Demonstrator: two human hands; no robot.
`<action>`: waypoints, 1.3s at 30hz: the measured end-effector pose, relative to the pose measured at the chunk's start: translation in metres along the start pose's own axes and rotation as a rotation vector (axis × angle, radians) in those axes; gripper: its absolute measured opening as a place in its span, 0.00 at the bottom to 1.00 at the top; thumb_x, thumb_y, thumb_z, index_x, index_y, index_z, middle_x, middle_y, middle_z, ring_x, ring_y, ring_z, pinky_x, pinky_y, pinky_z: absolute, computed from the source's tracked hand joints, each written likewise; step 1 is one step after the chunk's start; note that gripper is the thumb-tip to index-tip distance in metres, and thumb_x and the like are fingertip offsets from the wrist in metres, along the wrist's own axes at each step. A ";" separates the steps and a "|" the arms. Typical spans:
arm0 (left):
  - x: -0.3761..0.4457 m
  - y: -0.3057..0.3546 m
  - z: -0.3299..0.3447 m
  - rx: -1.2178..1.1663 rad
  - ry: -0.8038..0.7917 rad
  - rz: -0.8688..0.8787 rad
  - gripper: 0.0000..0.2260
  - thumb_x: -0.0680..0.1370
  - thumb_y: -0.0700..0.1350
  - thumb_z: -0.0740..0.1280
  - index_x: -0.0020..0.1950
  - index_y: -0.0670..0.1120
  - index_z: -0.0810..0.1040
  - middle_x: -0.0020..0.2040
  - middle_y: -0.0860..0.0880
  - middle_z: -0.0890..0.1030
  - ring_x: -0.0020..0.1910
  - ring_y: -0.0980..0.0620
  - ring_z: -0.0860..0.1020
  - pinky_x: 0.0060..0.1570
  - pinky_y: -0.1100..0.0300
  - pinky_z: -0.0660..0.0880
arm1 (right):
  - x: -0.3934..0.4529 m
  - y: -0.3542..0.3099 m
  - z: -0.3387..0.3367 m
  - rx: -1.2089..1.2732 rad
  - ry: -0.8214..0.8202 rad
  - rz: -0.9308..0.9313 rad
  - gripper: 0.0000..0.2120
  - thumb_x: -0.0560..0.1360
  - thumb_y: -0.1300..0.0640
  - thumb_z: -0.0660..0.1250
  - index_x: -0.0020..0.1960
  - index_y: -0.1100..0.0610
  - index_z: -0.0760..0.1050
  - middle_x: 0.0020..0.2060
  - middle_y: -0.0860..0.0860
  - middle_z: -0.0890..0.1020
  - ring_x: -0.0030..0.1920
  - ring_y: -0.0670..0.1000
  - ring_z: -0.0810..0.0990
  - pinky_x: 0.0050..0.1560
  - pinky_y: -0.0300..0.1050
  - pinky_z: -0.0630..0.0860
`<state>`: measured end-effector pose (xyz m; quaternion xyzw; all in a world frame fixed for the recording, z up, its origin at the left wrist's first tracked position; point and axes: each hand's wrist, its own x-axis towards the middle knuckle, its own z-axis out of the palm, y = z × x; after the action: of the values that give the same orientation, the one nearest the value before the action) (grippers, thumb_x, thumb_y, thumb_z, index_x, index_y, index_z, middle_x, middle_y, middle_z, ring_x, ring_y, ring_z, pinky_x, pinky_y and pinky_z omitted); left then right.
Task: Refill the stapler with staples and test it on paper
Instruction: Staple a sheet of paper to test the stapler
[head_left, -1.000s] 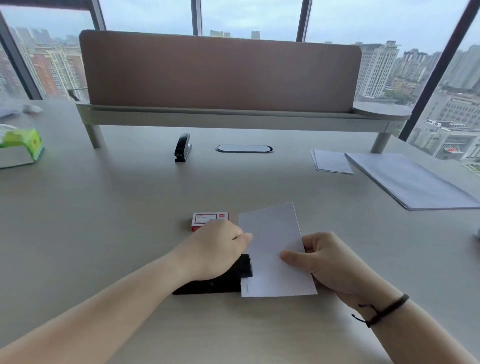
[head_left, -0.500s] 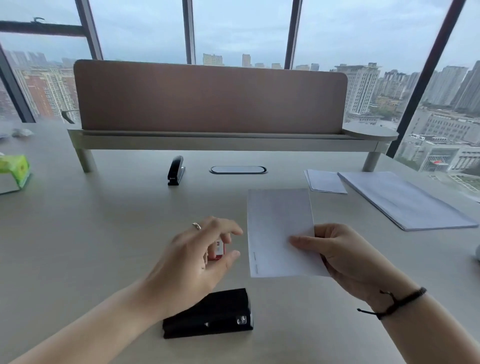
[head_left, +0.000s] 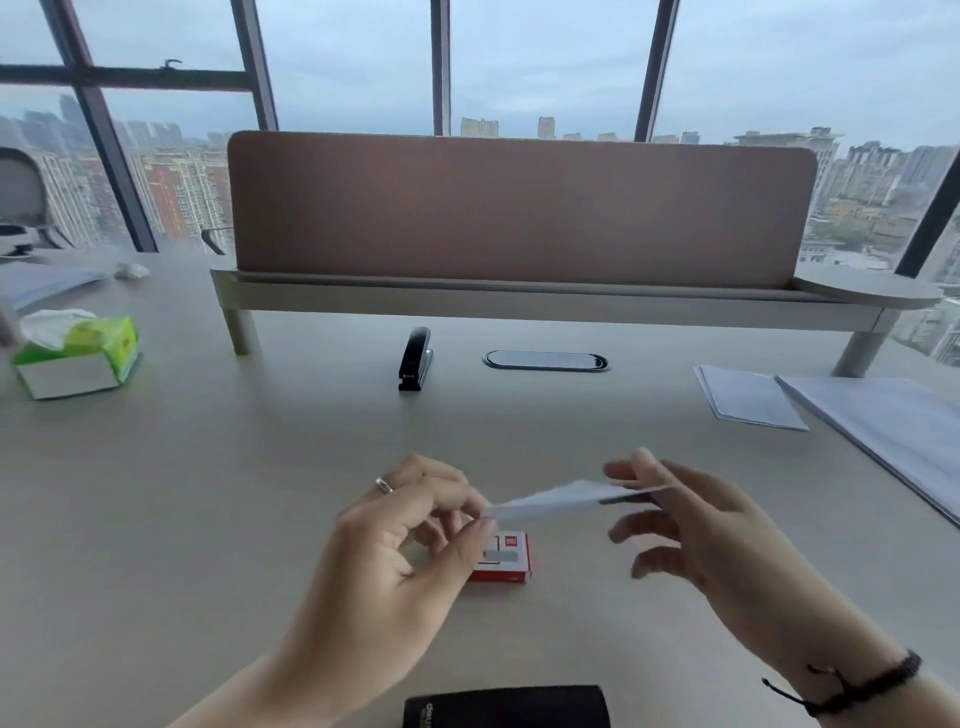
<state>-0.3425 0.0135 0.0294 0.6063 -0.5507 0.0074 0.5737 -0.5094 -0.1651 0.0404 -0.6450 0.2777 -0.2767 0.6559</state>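
A small white sheet of paper (head_left: 563, 498) hangs above the desk, seen almost edge-on. My right hand (head_left: 696, 540) pinches its right end. My left hand (head_left: 415, 540), with a ring on one finger, pinches its left corner between thumb and forefinger. Under the paper a red box of staples (head_left: 506, 560) lies on the desk, partly hidden by my left hand. The black stapler (head_left: 506, 706) rests at the bottom edge of the view, near me and untouched.
A second black stapler (head_left: 415, 358) stands further back beside an oval cable port (head_left: 545, 360). Stacks of white paper (head_left: 748, 397) lie at the right, a green tissue box (head_left: 78, 353) at the left. A brown divider screen (head_left: 519, 208) on a raised shelf spans the back.
My left hand left the black stapler and rose to grip the paper's left corner. My right hand lifted the paper off the stapler and tilted it nearly flat. The view tipped upward.
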 end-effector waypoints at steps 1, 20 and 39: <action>0.000 0.002 0.000 -0.081 0.005 -0.090 0.06 0.73 0.49 0.70 0.40 0.48 0.83 0.42 0.50 0.80 0.35 0.52 0.77 0.36 0.63 0.73 | 0.000 0.003 -0.002 0.021 0.016 -0.062 0.35 0.59 0.29 0.73 0.51 0.56 0.86 0.50 0.55 0.86 0.44 0.55 0.82 0.40 0.51 0.76; 0.004 -0.005 0.006 -0.837 -0.004 -0.777 0.03 0.69 0.39 0.72 0.37 0.40 0.83 0.30 0.43 0.75 0.26 0.53 0.73 0.24 0.62 0.71 | -0.024 0.006 0.021 -0.060 -0.169 -0.071 0.20 0.65 0.46 0.74 0.48 0.61 0.86 0.44 0.58 0.89 0.46 0.59 0.88 0.46 0.53 0.83; 0.004 -0.009 0.005 -0.830 0.003 -0.794 0.04 0.68 0.39 0.72 0.39 0.39 0.82 0.32 0.42 0.75 0.26 0.52 0.73 0.24 0.61 0.71 | -0.029 0.002 0.025 -0.070 -0.119 -0.056 0.09 0.71 0.57 0.71 0.46 0.61 0.87 0.43 0.57 0.89 0.46 0.60 0.88 0.48 0.57 0.82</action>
<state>-0.3381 0.0052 0.0245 0.4906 -0.2368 -0.4246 0.7232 -0.5114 -0.1270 0.0387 -0.6905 0.2294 -0.2463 0.6402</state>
